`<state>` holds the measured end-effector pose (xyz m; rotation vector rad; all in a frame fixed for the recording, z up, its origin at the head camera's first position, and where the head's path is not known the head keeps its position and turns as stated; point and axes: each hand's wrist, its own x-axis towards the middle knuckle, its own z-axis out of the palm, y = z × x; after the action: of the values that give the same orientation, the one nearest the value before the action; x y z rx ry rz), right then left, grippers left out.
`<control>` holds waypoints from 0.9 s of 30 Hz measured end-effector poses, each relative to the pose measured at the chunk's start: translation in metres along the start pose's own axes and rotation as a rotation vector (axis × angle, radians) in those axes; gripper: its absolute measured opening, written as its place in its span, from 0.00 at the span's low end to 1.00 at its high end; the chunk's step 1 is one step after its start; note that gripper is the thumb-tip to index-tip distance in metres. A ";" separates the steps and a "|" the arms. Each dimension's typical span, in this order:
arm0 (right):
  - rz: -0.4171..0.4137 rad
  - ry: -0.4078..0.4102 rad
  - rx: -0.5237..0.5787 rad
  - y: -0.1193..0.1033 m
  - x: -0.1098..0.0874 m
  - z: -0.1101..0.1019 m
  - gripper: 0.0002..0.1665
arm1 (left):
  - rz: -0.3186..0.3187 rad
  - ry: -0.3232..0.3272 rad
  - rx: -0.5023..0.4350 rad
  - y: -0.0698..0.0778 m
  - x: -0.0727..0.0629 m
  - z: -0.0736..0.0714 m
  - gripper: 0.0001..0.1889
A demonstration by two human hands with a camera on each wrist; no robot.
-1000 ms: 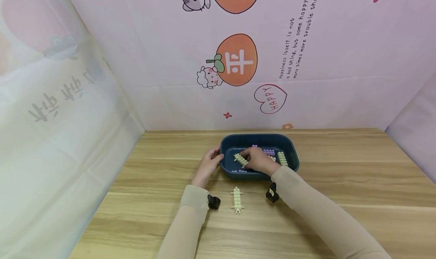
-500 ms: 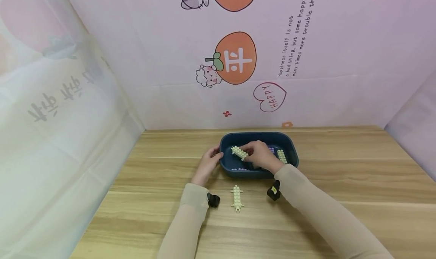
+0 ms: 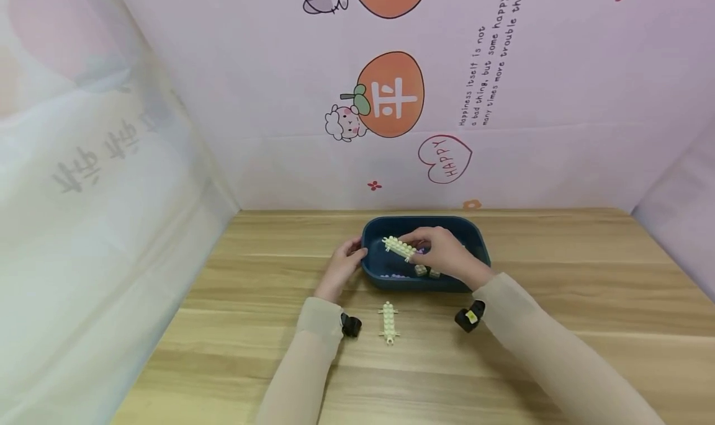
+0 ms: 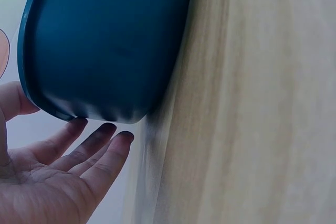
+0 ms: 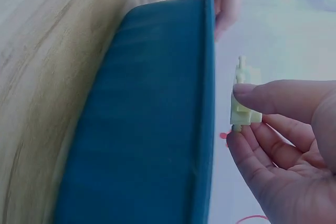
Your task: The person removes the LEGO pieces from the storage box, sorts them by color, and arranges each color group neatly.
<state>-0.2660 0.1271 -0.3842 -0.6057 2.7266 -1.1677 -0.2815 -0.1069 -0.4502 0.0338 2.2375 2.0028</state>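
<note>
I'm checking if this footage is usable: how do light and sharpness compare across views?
Head: bright, wall lettering legible, a soft shadow beside the right sleeve. Left wrist: dimmer, bluish, faint reflections on the blue tray, table grain soft. Right wrist: hazy, washed out at upper right, the cream brick in the right hand lacking crisp detail.

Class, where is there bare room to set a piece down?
Bare: the table right of the blue tray, between the right sleeve and backdrop; also left of the left hand. Crowded: before the tray, around the loose cream piece, and inside the tray, with blocks near the right hand.
</note>
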 end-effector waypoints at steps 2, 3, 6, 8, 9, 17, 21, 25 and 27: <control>-0.002 -0.003 -0.010 -0.001 -0.005 -0.004 0.24 | 0.005 -0.004 0.001 0.000 0.000 0.001 0.22; -0.005 -0.003 -0.013 -0.002 -0.008 -0.007 0.24 | 0.007 -0.005 0.000 0.000 0.000 0.002 0.22; -0.027 -0.005 -0.025 -0.003 -0.015 -0.012 0.24 | 0.011 -0.008 0.001 0.001 0.000 0.002 0.22; -0.055 -0.008 -0.028 -0.005 -0.019 -0.014 0.24 | 0.010 -0.003 0.001 0.001 0.000 0.002 0.22; -0.070 -0.008 -0.036 -0.004 -0.021 -0.014 0.24 | 0.008 0.002 0.003 0.001 0.000 0.002 0.22; -0.193 0.005 -0.107 -0.002 -0.041 -0.021 0.25 | 0.023 -0.015 -0.002 -0.001 0.002 0.003 0.21; -0.210 -0.024 -0.130 -0.003 -0.052 -0.023 0.24 | 0.025 -0.015 -0.007 0.000 0.001 0.003 0.22; -0.238 -0.049 -0.146 -0.004 -0.062 -0.022 0.23 | 0.020 -0.016 -0.014 -0.001 0.001 0.002 0.23; -0.270 -0.052 -0.151 -0.004 -0.067 -0.022 0.24 | 0.018 -0.024 -0.019 -0.002 0.002 0.001 0.23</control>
<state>-0.2095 0.1658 -0.3694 -1.0367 2.7693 -0.9822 -0.2828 -0.1060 -0.4522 0.0760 2.2111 2.0214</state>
